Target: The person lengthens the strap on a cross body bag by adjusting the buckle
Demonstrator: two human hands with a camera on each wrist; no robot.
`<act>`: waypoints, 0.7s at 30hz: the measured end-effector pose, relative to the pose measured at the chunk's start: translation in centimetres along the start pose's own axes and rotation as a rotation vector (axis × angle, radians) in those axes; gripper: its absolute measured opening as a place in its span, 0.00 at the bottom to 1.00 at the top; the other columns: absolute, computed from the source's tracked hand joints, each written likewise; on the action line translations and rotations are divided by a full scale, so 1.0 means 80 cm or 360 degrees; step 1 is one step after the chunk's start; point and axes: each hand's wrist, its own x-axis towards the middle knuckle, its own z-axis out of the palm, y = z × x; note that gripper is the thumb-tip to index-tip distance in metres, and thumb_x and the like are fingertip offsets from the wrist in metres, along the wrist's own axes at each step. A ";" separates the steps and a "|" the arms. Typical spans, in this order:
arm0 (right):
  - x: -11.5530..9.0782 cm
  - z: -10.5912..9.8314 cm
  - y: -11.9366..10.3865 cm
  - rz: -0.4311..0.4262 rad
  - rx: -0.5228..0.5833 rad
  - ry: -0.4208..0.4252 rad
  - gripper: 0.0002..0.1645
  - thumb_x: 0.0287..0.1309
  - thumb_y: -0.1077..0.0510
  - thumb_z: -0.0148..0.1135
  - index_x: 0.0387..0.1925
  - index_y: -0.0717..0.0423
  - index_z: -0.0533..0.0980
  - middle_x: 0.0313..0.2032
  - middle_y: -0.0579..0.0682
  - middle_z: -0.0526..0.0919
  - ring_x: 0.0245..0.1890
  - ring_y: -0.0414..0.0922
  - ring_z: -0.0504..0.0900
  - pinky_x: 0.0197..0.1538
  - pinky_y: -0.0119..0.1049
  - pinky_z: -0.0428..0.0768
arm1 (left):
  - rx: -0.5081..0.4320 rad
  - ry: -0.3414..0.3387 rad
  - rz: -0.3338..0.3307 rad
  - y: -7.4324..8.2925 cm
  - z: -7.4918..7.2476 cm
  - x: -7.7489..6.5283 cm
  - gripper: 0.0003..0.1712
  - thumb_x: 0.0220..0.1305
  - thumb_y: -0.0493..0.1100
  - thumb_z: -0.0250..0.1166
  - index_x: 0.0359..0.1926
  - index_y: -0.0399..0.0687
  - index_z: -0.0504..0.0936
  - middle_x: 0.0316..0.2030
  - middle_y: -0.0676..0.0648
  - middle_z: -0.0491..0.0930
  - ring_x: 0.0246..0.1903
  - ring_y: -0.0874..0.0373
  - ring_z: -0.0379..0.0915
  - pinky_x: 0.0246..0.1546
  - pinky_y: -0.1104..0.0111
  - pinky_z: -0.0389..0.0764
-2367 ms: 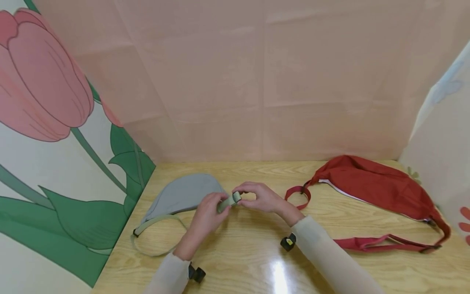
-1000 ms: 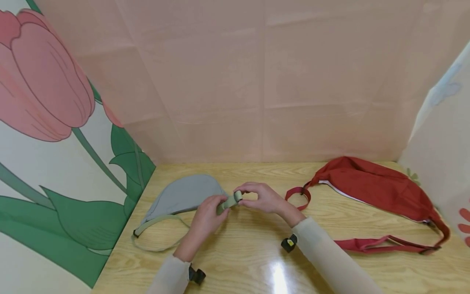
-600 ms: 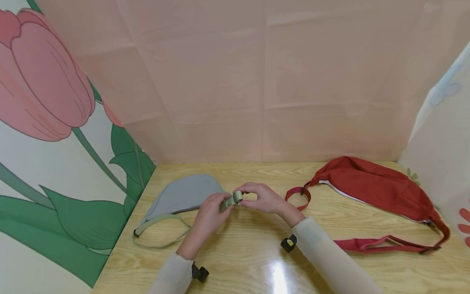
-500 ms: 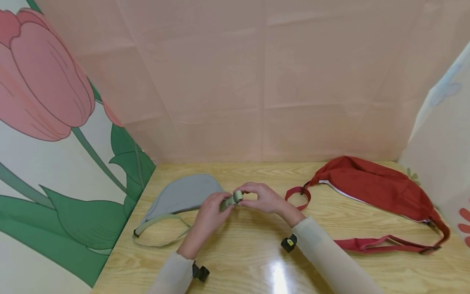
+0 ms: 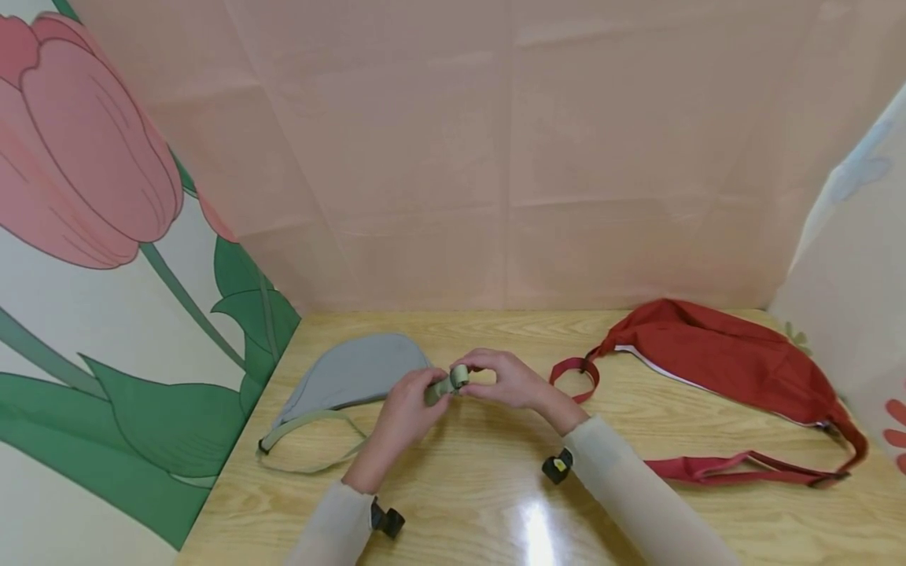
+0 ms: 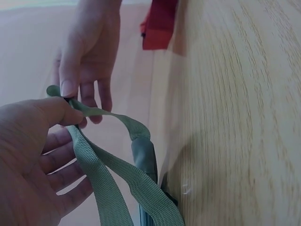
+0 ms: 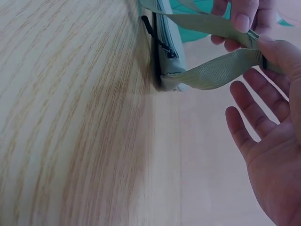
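Observation:
A grey waist bag point(image 5: 357, 369) lies at the left of the table, its pale green webbing strap point(image 5: 297, 428) looped in front of it. My left hand point(image 5: 406, 413) pinches the strap between thumb and forefinger. Close beside it, my right hand point(image 5: 506, 380) pinches the same strap at a small rolled loop point(image 5: 460, 375). In the right wrist view a dark strap slider point(image 7: 254, 35) shows between the two hands, partly covered by fingers. From there the webbing point(image 7: 216, 70) runs back to the end of the bag, where a black zipper pull point(image 7: 157, 37) hangs.
A red waist bag point(image 5: 722, 362) lies at the right, its red strap point(image 5: 736, 469) passing behind the right sleeve and a small strap loop point(image 5: 575, 380) at its left end. A pink sheet point(image 5: 510, 157) stands behind the wooden table point(image 5: 467, 503); a tulip-print panel point(image 5: 106, 157) borders the left.
My left hand has shifted slightly right, so less webbing shows between the hands. The slack loop at the left has drawn up a little. My right hand has barely moved.

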 end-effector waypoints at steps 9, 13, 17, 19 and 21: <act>-0.001 -0.005 -0.009 0.0001 -0.0100 0.0000 0.22 0.63 0.56 0.71 0.58 0.55 0.80 0.52 0.45 0.83 0.50 0.42 0.79 0.54 0.45 0.80 | 0.0016 0.0028 0.0028 -0.001 -0.002 -0.001 0.14 0.63 0.42 0.72 0.49 0.47 0.84 0.43 0.50 0.84 0.44 0.55 0.79 0.44 0.60 0.79; -0.001 -0.009 -0.014 0.0002 -0.0156 -0.0007 0.21 0.63 0.56 0.71 0.57 0.51 0.81 0.52 0.43 0.82 0.51 0.41 0.79 0.54 0.42 0.79 | 0.0013 0.0013 0.0011 -0.002 -0.003 -0.001 0.14 0.63 0.43 0.72 0.49 0.47 0.84 0.43 0.50 0.84 0.44 0.55 0.78 0.45 0.61 0.78; 0.000 -0.013 -0.019 -0.0009 -0.0195 -0.0022 0.21 0.63 0.54 0.71 0.57 0.48 0.81 0.53 0.42 0.82 0.52 0.41 0.80 0.55 0.45 0.79 | 0.0026 0.0026 0.0029 -0.001 -0.004 -0.002 0.14 0.61 0.42 0.72 0.48 0.46 0.84 0.43 0.50 0.84 0.44 0.54 0.78 0.44 0.61 0.78; 0.000 -0.014 -0.021 -0.0015 -0.0218 -0.0029 0.21 0.63 0.53 0.71 0.57 0.49 0.81 0.53 0.42 0.82 0.52 0.42 0.80 0.55 0.46 0.79 | 0.0039 0.0039 0.0039 -0.001 -0.003 -0.002 0.14 0.61 0.41 0.73 0.47 0.46 0.84 0.42 0.50 0.84 0.43 0.54 0.78 0.44 0.61 0.78; 0.000 -0.016 -0.024 -0.0017 -0.0242 -0.0035 0.21 0.63 0.52 0.70 0.57 0.50 0.81 0.53 0.43 0.82 0.52 0.43 0.80 0.55 0.47 0.79 | 0.0040 0.0049 0.0041 0.000 -0.003 -0.002 0.13 0.60 0.41 0.73 0.47 0.47 0.84 0.41 0.50 0.84 0.43 0.55 0.78 0.44 0.61 0.78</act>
